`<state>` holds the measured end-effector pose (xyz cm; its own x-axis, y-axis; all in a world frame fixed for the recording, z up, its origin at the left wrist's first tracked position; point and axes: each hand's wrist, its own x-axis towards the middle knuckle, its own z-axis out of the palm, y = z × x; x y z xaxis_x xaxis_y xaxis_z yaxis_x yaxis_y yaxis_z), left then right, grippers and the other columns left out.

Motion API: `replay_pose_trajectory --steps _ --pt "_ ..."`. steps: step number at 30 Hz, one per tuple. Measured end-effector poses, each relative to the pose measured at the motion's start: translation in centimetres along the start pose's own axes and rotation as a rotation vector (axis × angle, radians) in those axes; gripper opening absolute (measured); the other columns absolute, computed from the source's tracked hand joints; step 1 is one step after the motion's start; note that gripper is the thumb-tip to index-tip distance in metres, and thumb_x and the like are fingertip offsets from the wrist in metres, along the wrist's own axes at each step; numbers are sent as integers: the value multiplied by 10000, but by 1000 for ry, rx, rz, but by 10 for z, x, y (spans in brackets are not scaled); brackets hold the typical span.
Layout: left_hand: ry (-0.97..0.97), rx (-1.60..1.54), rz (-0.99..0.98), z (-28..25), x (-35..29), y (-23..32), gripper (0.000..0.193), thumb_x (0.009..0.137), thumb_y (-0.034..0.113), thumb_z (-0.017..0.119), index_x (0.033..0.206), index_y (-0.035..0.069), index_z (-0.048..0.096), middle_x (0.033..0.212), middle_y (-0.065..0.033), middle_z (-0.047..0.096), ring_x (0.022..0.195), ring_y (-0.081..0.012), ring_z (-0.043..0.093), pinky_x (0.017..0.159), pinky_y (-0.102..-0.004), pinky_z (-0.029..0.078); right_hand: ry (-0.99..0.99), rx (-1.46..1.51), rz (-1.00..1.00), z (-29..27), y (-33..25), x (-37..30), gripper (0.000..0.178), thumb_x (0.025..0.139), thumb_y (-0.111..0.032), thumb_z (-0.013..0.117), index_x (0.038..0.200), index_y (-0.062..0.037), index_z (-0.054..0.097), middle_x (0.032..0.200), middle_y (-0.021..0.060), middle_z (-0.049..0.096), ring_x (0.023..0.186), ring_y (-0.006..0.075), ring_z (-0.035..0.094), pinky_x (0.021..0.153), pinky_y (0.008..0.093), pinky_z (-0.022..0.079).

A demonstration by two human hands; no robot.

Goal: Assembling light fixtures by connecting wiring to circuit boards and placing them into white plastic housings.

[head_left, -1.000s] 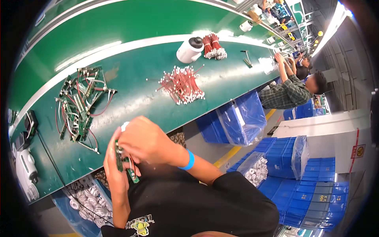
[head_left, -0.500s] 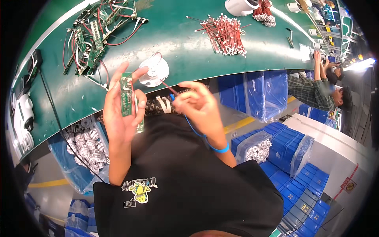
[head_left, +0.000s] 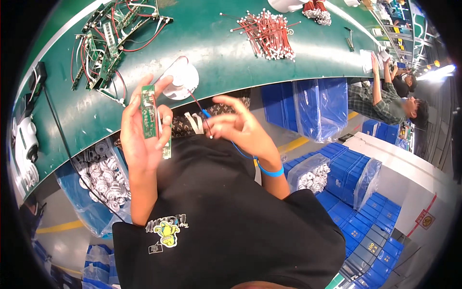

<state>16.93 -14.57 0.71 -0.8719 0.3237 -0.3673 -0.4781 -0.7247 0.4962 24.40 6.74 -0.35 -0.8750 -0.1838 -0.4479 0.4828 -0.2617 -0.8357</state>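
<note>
My left hand [head_left: 139, 130] is closed round a narrow green circuit board [head_left: 148, 115], held upright against the fingers; a second piece of green board [head_left: 167, 148] shows below it. Beside the left fingertips, a white round part [head_left: 184, 79] is at the table's near edge, partly hidden by a finger. From it a thin dark-red wire [head_left: 195, 100] runs toward my right hand [head_left: 243, 130]. The right thumb and fingers pinch near the wire's end, where a short blue piece [head_left: 206, 113] and a small white connector [head_left: 211, 137] show. A blue band [head_left: 270, 169] circles my right wrist.
Wired circuit boards [head_left: 108, 48] lie heaped at the table's far left, red wires [head_left: 269, 36] at the far middle. A white tool [head_left: 30, 137] is at the left edge. Below stand a bag of white parts [head_left: 106, 178] and blue bins [head_left: 320, 108]. Another person [head_left: 382, 103] works at right.
The view has shifted slightly. My right hand has moved a little left and down relative to the wire, and the wire's connector end now shows below the fingers. The left hand still holds the board.
</note>
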Motion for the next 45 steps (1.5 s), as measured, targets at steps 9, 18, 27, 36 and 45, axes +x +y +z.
replay_pose_trajectory --steps 9,18,27,36,45 --pt "-10 94 66 3 -2 -4 504 991 291 344 1409 10 327 1337 -263 453 668 -151 573 307 -178 359 263 83 -491 26 -16 12 290 824 51 670 1102 70 593 1006 155 661 891 175 648 774 271 538" --pt "-64 60 68 6 -4 -5 502 1001 310 329 1409 17 321 1320 -276 461 665 -176 593 286 -182 363 298 -63 -655 38 -22 32 149 883 18 625 1024 55 657 998 143 645 796 126 622 663 222 501" --pt "-104 69 15 4 -2 -7 486 1004 311 308 1406 38 305 1340 -278 449 667 -203 630 280 -194 383 248 -142 -581 48 -22 42 127 827 59 671 951 43 652 949 97 641 731 67 551 646 194 440" --pt "-91 61 5 5 -3 -7 475 1014 314 267 1395 35 316 1325 -274 465 649 -195 617 303 -191 394 210 -534 -777 47 -24 44 129 814 26 689 942 14 705 913 96 656 722 100 578 608 224 455" --pt "-104 65 4 5 -3 -6 472 1012 313 266 1382 26 329 1308 -274 478 633 -198 620 304 -195 397 14 -240 -439 38 -23 44 134 865 -6 657 984 46 689 927 92 671 846 122 619 708 233 497"
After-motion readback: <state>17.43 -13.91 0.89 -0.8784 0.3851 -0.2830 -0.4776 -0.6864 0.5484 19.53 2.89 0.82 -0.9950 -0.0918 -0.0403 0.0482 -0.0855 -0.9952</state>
